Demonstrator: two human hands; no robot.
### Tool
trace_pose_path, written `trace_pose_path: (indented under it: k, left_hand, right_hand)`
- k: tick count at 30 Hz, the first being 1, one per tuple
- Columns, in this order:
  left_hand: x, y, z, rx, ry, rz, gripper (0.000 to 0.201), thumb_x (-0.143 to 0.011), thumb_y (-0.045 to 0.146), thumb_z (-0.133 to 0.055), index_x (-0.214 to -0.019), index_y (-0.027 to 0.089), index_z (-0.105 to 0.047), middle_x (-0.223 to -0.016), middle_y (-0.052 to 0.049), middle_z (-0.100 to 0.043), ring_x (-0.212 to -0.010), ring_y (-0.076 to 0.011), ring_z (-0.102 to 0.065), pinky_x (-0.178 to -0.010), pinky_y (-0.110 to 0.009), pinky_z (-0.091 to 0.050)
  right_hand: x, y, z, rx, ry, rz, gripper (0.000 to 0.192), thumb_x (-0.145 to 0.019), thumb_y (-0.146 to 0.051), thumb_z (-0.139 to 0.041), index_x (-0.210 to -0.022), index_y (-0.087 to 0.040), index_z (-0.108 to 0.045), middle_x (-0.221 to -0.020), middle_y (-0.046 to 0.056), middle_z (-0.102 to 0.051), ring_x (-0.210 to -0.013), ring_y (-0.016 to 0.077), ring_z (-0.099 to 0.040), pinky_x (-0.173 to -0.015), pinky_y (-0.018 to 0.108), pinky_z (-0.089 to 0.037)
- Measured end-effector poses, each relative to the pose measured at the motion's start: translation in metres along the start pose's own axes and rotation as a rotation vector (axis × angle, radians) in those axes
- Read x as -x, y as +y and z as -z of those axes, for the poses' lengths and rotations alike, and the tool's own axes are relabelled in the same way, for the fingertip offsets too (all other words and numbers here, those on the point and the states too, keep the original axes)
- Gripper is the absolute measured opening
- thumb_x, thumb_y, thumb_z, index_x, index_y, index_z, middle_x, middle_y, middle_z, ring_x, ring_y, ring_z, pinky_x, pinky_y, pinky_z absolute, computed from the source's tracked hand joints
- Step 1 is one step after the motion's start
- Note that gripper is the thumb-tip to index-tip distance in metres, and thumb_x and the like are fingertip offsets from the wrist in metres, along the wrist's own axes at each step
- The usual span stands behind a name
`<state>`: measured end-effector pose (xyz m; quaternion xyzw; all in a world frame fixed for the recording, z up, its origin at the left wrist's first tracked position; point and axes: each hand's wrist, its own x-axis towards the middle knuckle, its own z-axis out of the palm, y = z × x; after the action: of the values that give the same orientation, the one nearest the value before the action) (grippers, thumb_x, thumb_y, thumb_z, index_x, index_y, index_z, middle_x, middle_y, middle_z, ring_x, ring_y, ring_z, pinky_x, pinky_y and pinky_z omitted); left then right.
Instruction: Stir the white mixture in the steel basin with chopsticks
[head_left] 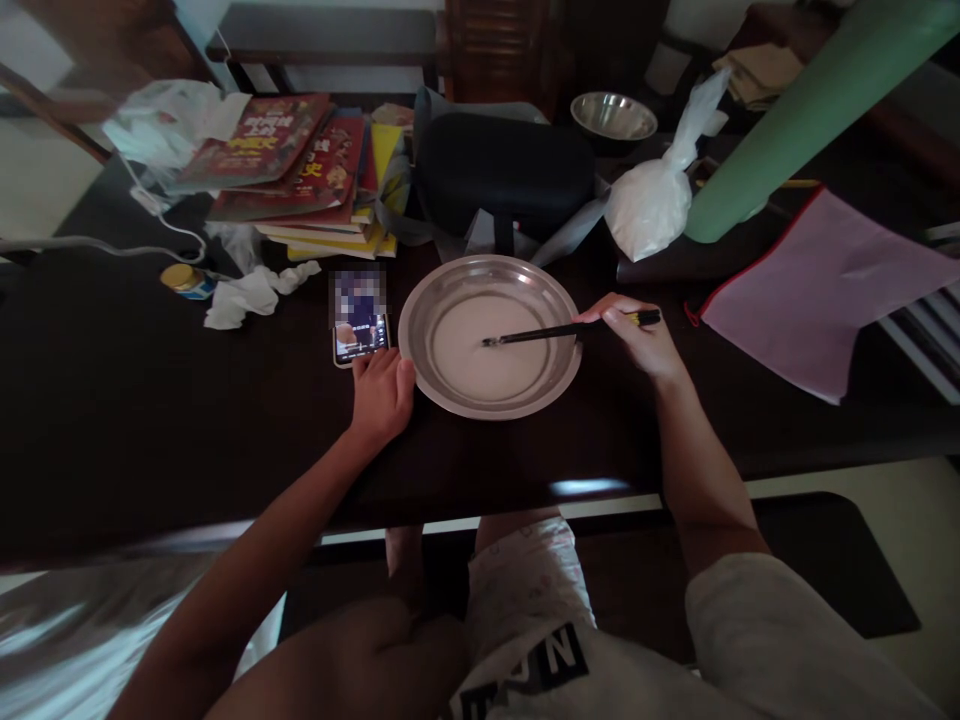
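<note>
A wide metal basin (491,405) stands on the dark table before me, holding a whitish liquid (469,345). My right hand (634,335) is closed around black chopsticks (544,332) with yellow marks at the upper end. They slant over the basin's right rim, and their tips meet the liquid near the middle. Left of the basin, my left hand (384,395) rests on the table, thumb beside the rim and fingers reaching to the lower edge of a phone (361,340). The phone lies face up with its screen lit; part of the screen is blurred.
Stacked books (300,190), a crumpled tissue (244,298) and a small yellow-lidded jar (186,280) lie left. Behind the basin sits a black case (504,170). Rightward are a tied bag of white stuff (649,210), a green column (795,125) and a purple sheet (817,290).
</note>
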<state>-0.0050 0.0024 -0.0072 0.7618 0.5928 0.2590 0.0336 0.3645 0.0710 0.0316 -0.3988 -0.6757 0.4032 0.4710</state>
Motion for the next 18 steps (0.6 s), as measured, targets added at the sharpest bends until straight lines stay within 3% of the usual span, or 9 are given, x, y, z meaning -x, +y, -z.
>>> trace_pose_path:
  k: [3, 9, 13, 18]
  left_hand:
    - [-0.0002, 0.0001, -0.0001, -0.002, -0.001, -0.005, 0.054, -0.106, 0.038, -0.012, -0.076, 0.021, -0.054, -0.083, -0.011, -0.065, -0.081, -0.0273, -0.058, -0.08, -0.044, -0.036]
    - [0.0002, -0.0009, -0.0004, 0.012, -0.005, 0.009, 0.053, -0.106, 0.04, -0.012, -0.076, 0.021, -0.053, -0.083, -0.01, -0.065, -0.082, -0.0273, -0.058, -0.08, -0.043, -0.036]
    - [0.0006, -0.0012, -0.0004, 0.015, -0.018, 0.018, 0.052, -0.105, 0.039, -0.014, -0.077, 0.021, -0.054, -0.084, -0.009, -0.064, -0.084, -0.0269, -0.057, -0.082, -0.043, -0.036]
    - [0.0008, -0.0017, -0.0008, 0.005, -0.016, 0.021, 0.052, -0.106, 0.039, -0.013, -0.077, 0.022, -0.053, -0.084, -0.009, -0.064, -0.084, -0.0258, -0.057, -0.083, -0.042, -0.036]
  right_hand:
    - [0.0, 0.0001, 0.0005, -0.048, 0.085, -0.013, 0.026, -0.09, -0.049, -0.066, -0.082, -0.029, -0.079, -0.079, -0.001, -0.078, -0.081, 0.0186, -0.075, -0.083, 0.037, -0.057]
    - [0.0001, 0.0012, 0.0004, 0.012, -0.006, -0.008, 0.025, -0.089, -0.049, -0.067, -0.086, -0.029, -0.08, -0.084, 0.0, -0.078, -0.087, 0.0188, -0.074, -0.086, 0.036, -0.057]
    - [-0.0001, 0.0002, 0.0007, -0.011, 0.088, -0.019, 0.029, -0.089, -0.052, -0.065, -0.081, -0.028, -0.079, -0.078, 0.0, -0.078, -0.082, 0.02, -0.075, -0.084, 0.038, -0.059]
    - [-0.0001, -0.0021, -0.0012, 0.02, 0.002, -0.034, 0.03, -0.087, -0.054, -0.067, -0.084, -0.027, -0.08, -0.083, 0.001, -0.079, -0.087, 0.0203, -0.074, -0.086, 0.038, -0.059]
